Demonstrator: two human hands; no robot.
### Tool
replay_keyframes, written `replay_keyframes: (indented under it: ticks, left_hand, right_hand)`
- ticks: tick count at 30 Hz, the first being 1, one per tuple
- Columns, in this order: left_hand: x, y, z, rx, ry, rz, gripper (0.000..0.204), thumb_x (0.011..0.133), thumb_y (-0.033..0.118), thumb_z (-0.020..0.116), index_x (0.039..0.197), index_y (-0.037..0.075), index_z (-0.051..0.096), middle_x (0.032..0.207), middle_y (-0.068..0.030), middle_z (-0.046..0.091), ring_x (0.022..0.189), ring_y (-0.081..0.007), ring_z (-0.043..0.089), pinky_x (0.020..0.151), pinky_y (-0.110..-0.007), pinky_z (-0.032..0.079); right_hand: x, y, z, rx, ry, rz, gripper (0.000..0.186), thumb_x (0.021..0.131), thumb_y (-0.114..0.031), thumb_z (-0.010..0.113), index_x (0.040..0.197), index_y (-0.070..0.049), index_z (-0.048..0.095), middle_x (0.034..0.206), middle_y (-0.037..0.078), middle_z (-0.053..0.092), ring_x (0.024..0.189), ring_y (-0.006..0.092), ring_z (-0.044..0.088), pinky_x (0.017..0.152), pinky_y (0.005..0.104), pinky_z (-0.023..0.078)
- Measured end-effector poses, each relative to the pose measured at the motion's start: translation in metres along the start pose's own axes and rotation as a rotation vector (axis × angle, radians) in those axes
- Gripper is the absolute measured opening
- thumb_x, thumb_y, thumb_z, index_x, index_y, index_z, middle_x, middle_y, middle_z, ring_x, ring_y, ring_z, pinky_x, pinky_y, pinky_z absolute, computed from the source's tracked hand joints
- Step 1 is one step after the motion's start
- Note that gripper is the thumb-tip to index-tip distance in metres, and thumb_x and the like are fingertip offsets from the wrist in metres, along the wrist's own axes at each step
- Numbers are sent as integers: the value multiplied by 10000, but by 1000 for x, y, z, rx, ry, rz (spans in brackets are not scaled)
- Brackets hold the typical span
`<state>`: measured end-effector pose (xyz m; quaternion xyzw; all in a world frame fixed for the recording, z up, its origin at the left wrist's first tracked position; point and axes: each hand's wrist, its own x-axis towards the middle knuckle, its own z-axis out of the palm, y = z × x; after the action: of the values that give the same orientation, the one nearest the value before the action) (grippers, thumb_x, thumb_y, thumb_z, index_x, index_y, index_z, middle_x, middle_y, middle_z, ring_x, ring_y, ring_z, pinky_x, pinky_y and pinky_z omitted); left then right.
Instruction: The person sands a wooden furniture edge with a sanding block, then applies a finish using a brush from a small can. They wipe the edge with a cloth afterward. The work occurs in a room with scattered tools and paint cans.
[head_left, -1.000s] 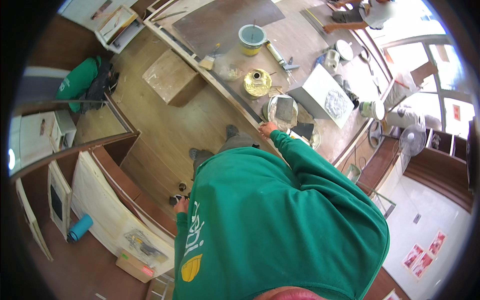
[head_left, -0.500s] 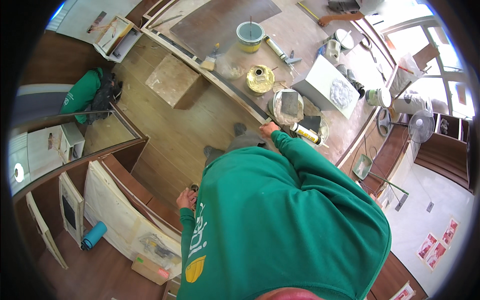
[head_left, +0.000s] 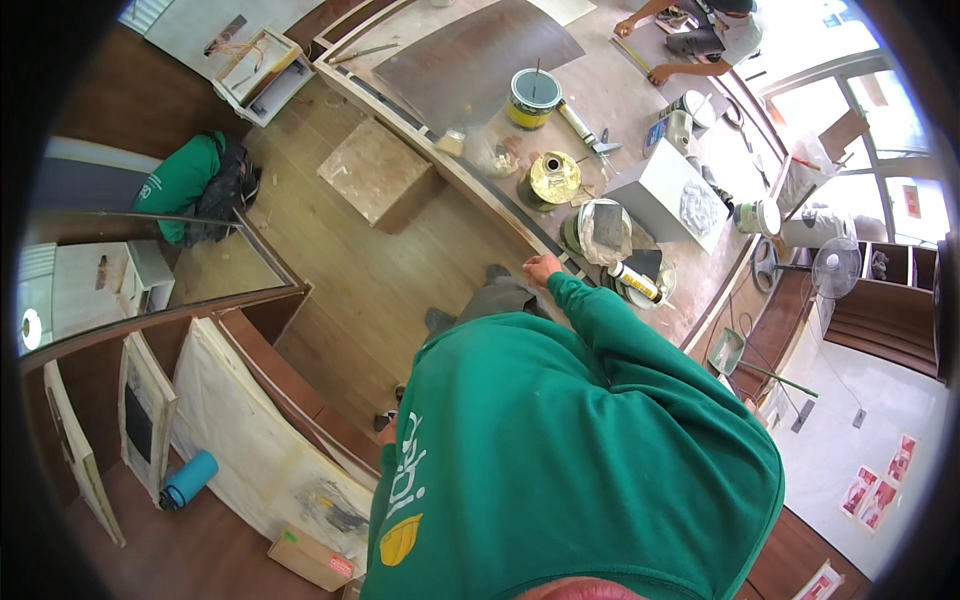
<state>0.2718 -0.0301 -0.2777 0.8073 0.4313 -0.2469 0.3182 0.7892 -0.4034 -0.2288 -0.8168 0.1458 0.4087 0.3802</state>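
My right hand [head_left: 541,269] is at the near edge of the big workbench [head_left: 480,195], its fingers curled. What they hold, if anything, is too small to tell. Only a sliver of my left hand [head_left: 388,433] shows beside my green sweatshirt. A small dark object [head_left: 384,419] is against it, its kind unclear. Close to my right hand on the bench lies a white and yellow cartridge [head_left: 636,283]. Behind it a tub [head_left: 572,233] carries a grey flat piece [head_left: 607,224]. Farther back are a gold-topped can [head_left: 554,178] and an open paint can [head_left: 535,97].
A wooden box [head_left: 375,172] stands on the floor ahead. At the left crouches a co-worker in green [head_left: 185,185]. Across the bench another person's hand [head_left: 660,75] is by a yellow tape measure [head_left: 630,55]. A white box [head_left: 665,190] sits on the bench; a blue bottle [head_left: 188,480] is lower left.
My left hand has drawn back and is now mostly hidden by my body. My right hand stays at the bench edge. The view has shifted, showing more of the person across the bench.
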Motion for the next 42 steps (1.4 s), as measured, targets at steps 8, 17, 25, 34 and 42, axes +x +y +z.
replay_keyframes:
  ticks: [8, 17, 25, 34, 42]
  left_hand:
    - [23, 41, -59, -953, -32, -589, 387, 947, 271, 683, 1211, -5, 620, 1031, -206, 711, 981, -337, 702, 776, -471, 553]
    - [33, 150, -153, -1010, 24, -693, 434, 943, 275, 701, 1253, -2, 578, 1039, -176, 712, 917, -308, 722, 724, -392, 562]
    - [9, 307, -187, -839, -80, -675, 370, 967, 241, 676, 1217, -28, 633, 1049, -189, 715, 929, -293, 721, 802, -406, 592]
    - [16, 469, -200, -762, -218, -708, 426, 991, 256, 654, 1288, -44, 597, 1073, -163, 721, 936, -242, 731, 761, -306, 566]
    - [31, 495, -220, -744, -168, -756, 407, 982, 207, 659, 1278, -65, 595, 1064, -163, 719, 928, -237, 729, 770, -296, 560]
  right_hand:
    - [-9, -19, 7, -95, 44, 40, 300, 892, -276, 680, 1083, -59, 761, 836, 69, 758, 691, 181, 725, 647, 331, 596]
    - [74, -96, -7, -41, -59, 23, 263, 916, -217, 688, 1098, -35, 743, 835, 56, 735, 677, 162, 710, 583, 312, 559]
    - [255, -149, -1, -132, 36, -12, 315, 811, -346, 706, 1022, -128, 790, 1002, 182, 750, 928, 323, 736, 900, 406, 559]
    - [435, -170, -40, -340, 341, 51, 445, 824, -197, 634, 1267, -159, 651, 1330, 277, 580, 1209, 435, 580, 1045, 461, 469]
    - [463, -129, -39, -522, 84, 82, 336, 824, -180, 638, 1149, -105, 682, 1182, 229, 673, 1142, 409, 631, 999, 479, 500]
